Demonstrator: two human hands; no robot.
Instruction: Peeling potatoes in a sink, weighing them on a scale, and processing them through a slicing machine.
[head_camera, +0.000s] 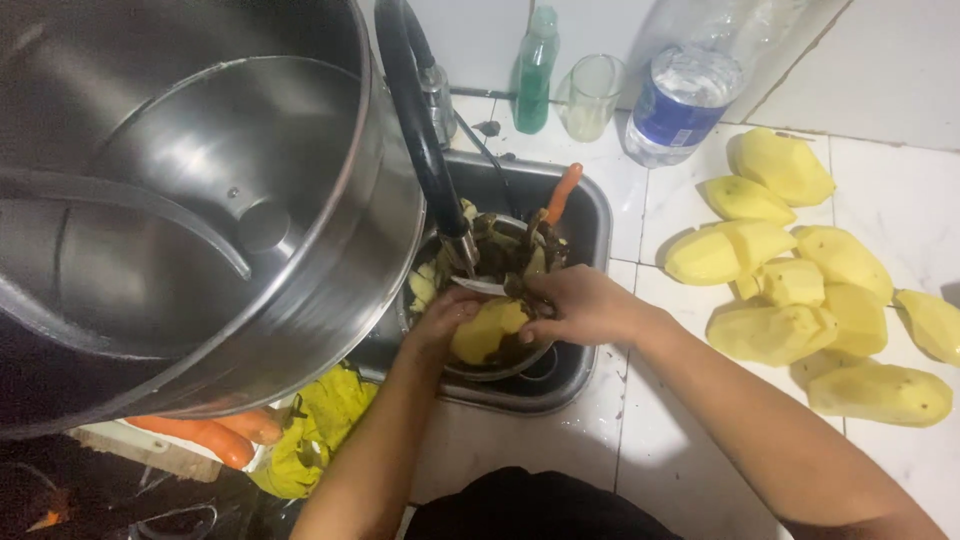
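My left hand (437, 322) cups a partly peeled yellow potato (487, 329) over a metal bowl (497, 366) that sits in the small steel sink (585, 235). My right hand (582, 306) grips a knife (483, 287), its blade lying across the top of the potato. The bowl holds dark peelings and pale scraps. A black faucet (422, 130) arches down just above my hands.
A large steel pot (190, 210) fills the left side. Several peeled potatoes (790, 290) lie on the white tiled counter at right. A plastic water bottle (683, 95), a glass (592, 95) and a green bottle (536, 68) stand behind the sink. Carrots (215, 435) and a yellow cloth (318, 425) lie at lower left.
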